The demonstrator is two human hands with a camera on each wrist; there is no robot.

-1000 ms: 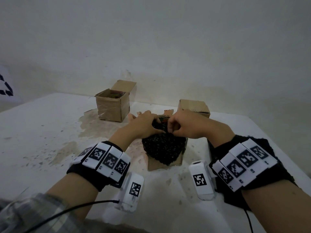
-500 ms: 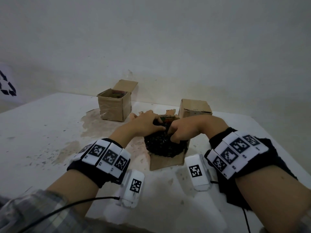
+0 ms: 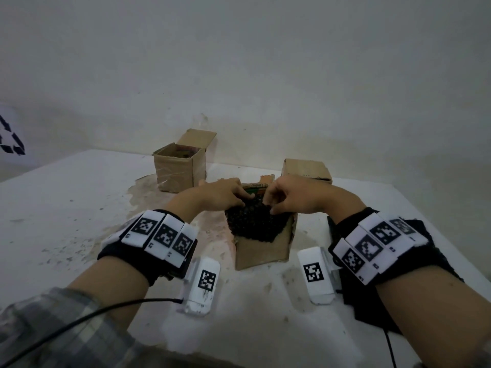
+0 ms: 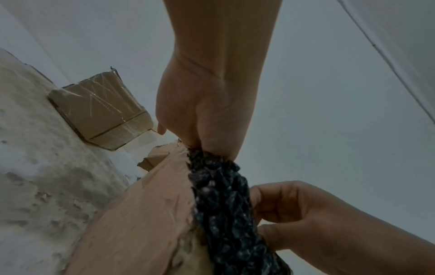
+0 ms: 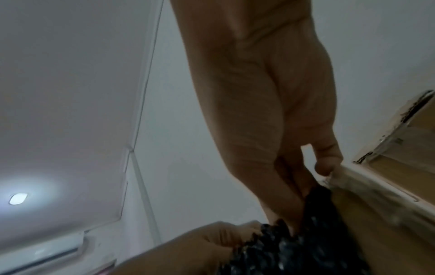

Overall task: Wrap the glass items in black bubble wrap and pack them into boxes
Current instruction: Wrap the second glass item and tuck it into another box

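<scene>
A bundle wrapped in black bubble wrap (image 3: 253,225) sits partly inside a small open cardboard box (image 3: 261,252) at the table's middle, bulging over the near wall. My left hand (image 3: 225,196) grips the bundle's top from the left; its fingers curl into the wrap (image 4: 223,204) in the left wrist view. My right hand (image 3: 288,200) pinches the wrap's top edge from the right. The right wrist view shows those fingers (image 5: 289,186) dug into the wrap (image 5: 294,251) beside the box flap (image 5: 376,188). The wrap hides the glass item.
An open cardboard box (image 3: 178,170) stands at the back left, a closed one (image 3: 305,170) at the back right, both near the wall. A loose black sheet (image 3: 372,312) lies under my right forearm. The table edge runs close on the right and front.
The bundle has gone down from above the box into it. Both hands followed it down, and my right hand has shifted to pinch the wrap's top edge.
</scene>
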